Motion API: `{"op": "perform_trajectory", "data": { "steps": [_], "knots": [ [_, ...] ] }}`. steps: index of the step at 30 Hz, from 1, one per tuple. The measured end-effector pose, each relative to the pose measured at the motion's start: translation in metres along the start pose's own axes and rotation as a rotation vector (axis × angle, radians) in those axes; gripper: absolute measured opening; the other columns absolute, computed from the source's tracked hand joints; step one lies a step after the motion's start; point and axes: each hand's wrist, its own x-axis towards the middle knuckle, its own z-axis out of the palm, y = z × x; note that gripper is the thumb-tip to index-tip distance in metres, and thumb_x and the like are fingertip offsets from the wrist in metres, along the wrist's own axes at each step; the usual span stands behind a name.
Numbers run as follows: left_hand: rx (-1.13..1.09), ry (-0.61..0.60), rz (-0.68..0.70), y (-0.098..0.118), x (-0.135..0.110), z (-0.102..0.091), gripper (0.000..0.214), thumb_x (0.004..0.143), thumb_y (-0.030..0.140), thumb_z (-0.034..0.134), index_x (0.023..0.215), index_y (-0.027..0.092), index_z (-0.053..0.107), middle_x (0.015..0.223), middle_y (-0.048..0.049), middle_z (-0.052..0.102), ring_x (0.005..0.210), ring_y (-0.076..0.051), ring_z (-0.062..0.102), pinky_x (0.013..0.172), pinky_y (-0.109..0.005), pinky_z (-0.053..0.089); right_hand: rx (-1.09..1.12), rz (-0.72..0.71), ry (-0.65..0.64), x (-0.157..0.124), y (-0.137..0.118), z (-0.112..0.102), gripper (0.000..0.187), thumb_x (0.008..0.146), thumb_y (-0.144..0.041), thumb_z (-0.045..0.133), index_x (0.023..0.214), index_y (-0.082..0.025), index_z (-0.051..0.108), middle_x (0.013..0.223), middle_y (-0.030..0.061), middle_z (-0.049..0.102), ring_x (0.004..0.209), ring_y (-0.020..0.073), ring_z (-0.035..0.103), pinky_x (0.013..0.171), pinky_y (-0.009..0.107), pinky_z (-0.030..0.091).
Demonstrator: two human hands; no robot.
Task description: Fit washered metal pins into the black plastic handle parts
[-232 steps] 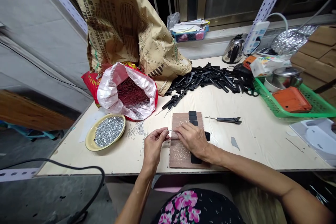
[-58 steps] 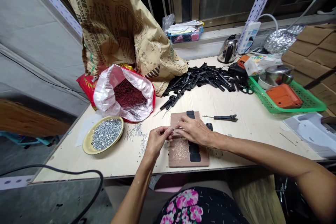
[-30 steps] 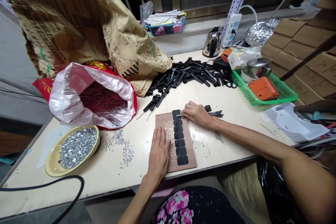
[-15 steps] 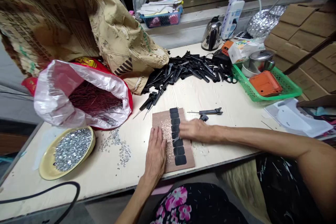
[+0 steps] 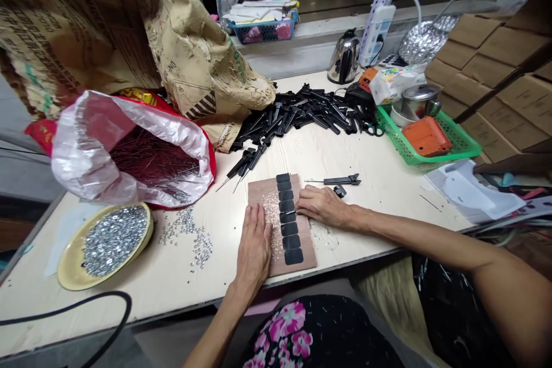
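Note:
My left hand [image 5: 253,247] lies flat on the left side of a brown wooden board [image 5: 263,190], fingers stretched out together. A column of black rounded squares [image 5: 291,241] runs down the board, with pale crumbs scattered beside it. My right hand [image 5: 323,205] is closed at the column's right edge, pinching a thin pointed tool [image 5: 290,213] whose light tip lies over one of the squares; the rest of it is hidden by the fingers. Just behind that hand sit a small black piece [image 5: 340,190] and a black-handled piece with a thin metal rod [image 5: 342,180].
Black handled pieces [image 5: 297,112] are heaped at the back. On the left are a bag of thin dark rods [image 5: 155,161], a yellow bowl [image 5: 71,276] of small metal parts and loose spilled parts [image 5: 202,247]. A green basket [image 5: 466,152] and stacked cartons [image 5: 495,86] stand right.
My right hand has shifted slightly up the board and its tool tip now lies over a higher square. My left hand stays flat on the board. The whole view has shifted a little.

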Motion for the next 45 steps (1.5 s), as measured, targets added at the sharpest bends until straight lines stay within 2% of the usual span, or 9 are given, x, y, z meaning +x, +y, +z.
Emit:
{"op": "perform_trajectory", "data": {
  "steps": [6,10,14,18,24,29,33,36,45],
  "knots": [
    [0.042,0.014,0.028,-0.002,-0.005,0.0,0.05,0.095,0.028,0.031,0.142,0.011,0.03,0.15,-0.0132,0.03,0.141,-0.023,0.016,0.112,-0.048,0.027,-0.169,0.15,0.057,-0.009,0.03,-0.039,0.006,0.087,-0.023,0.055,0.085,-0.022,0.061,0.083,0.0032,0.061,0.077,0.0167,0.051,0.06,0.031,0.034],
    [0.068,0.065,0.032,-0.005,-0.006,0.006,0.048,0.095,0.025,0.031,0.14,0.01,0.032,0.148,-0.014,0.033,0.14,-0.023,0.018,0.11,-0.048,0.032,-0.275,0.039,0.111,0.032,0.027,-0.044,0.01,0.09,-0.028,0.053,0.089,-0.022,0.061,0.086,0.0051,0.062,0.079,0.0184,0.049,0.068,0.033,0.033],
    [0.051,0.112,0.057,-0.002,-0.009,0.002,0.045,0.094,0.022,0.035,0.137,0.01,0.038,0.145,-0.0157,0.038,0.138,-0.025,0.025,0.107,-0.049,0.036,-0.267,-0.126,0.093,0.113,0.006,-0.009,0.018,0.094,-0.028,0.047,0.088,-0.022,0.063,0.087,0.0032,0.061,0.081,0.0165,0.045,0.067,0.03,0.032],
    [-0.019,0.246,0.084,-0.001,-0.024,-0.023,0.039,0.092,0.017,0.041,0.13,0.017,0.047,0.14,-0.0121,0.045,0.133,-0.022,0.036,0.104,-0.042,0.042,-0.296,-0.256,0.002,0.189,-0.008,0.041,0.02,0.095,-0.027,0.045,0.095,-0.023,0.065,0.089,0.0039,0.063,0.085,0.0182,0.044,0.067,0.03,0.028],
    [0.063,0.494,-0.153,-0.052,-0.059,-0.083,0.024,0.089,0.021,0.05,0.11,0.02,0.062,0.1,-0.009,0.063,0.097,-0.022,0.057,0.084,-0.04,0.05,-0.367,-0.35,-0.175,0.237,-0.011,0.085,0.019,0.092,-0.017,0.046,0.089,-0.02,0.065,0.087,0.0068,0.064,0.086,0.0204,0.048,0.075,0.034,0.027],
    [0.126,0.385,-0.278,-0.097,-0.09,-0.099,0.021,0.089,0.028,0.049,0.099,0.02,0.066,0.088,-0.0065,0.065,0.087,-0.022,0.055,0.077,-0.037,0.048,-0.307,-0.38,-0.068,0.235,-0.011,0.076,0.024,0.095,-0.017,0.04,0.103,-0.017,0.062,0.097,0.009,0.061,0.085,0.0188,0.05,0.075,0.032,0.033],
    [0.112,0.305,-0.269,-0.105,-0.103,-0.096,0.024,0.09,0.031,0.047,0.098,0.021,0.068,0.085,-0.0066,0.064,0.085,-0.022,0.054,0.074,-0.036,0.047,-0.109,-0.332,0.195,0.22,-0.023,0.038,0.029,0.098,-0.024,0.034,0.112,-0.018,0.059,0.101,0.0091,0.058,0.091,0.0176,0.052,0.077,0.029,0.04],
    [0.11,0.29,-0.25,-0.107,-0.103,-0.094,0.026,0.091,0.03,0.045,0.103,0.021,0.067,0.085,-0.0075,0.063,0.084,-0.022,0.053,0.073,-0.035,0.046,0.008,-0.277,0.298,0.198,-0.037,0.014,0.027,0.096,-0.025,0.038,0.112,-0.018,0.059,0.101,0.0082,0.057,0.093,0.0175,0.054,0.079,0.031,0.045],
    [0.2,0.199,-0.204,-0.108,-0.088,-0.092,0.025,0.091,0.026,0.044,0.094,0.019,0.067,0.081,-0.0079,0.06,0.083,-0.023,0.052,0.072,-0.034,0.044,0.131,-0.134,0.236,0.111,-0.084,0.017,0.021,0.092,-0.02,0.047,0.106,-0.015,0.062,0.093,0.0076,0.063,0.084,0.0171,0.059,0.075,0.031,0.051]
  ]
}}
